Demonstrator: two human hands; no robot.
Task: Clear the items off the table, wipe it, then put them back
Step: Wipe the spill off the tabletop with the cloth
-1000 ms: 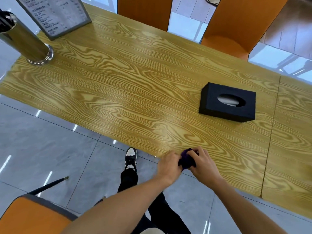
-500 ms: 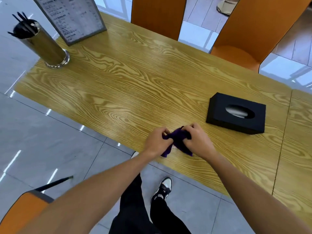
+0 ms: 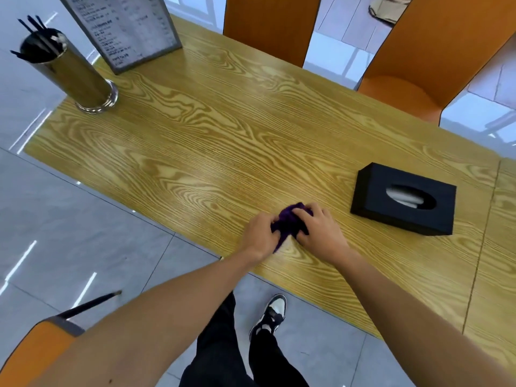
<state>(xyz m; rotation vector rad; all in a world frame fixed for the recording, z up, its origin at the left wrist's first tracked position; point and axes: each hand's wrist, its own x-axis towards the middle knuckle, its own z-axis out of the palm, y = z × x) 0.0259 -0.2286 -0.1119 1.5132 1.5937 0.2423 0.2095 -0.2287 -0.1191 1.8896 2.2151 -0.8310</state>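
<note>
A bunched purple cloth lies on the wooden table near its front edge. My left hand grips the cloth's left side and my right hand grips its right side, both with curled fingers. A black tissue box sits to the right of my hands. At the far left corner stand a metal chopstick holder with dark sticks in it and a framed menu stand.
Two orange chairs stand behind the table. Another orange chair is at the lower left on the grey tiled floor. A second table abuts on the right. My legs and a shoe show below the front edge.
Both hands carried the cloth from the table's front edge onto the tabletop. The view shifted, bringing the holder and menu stand further into view.
</note>
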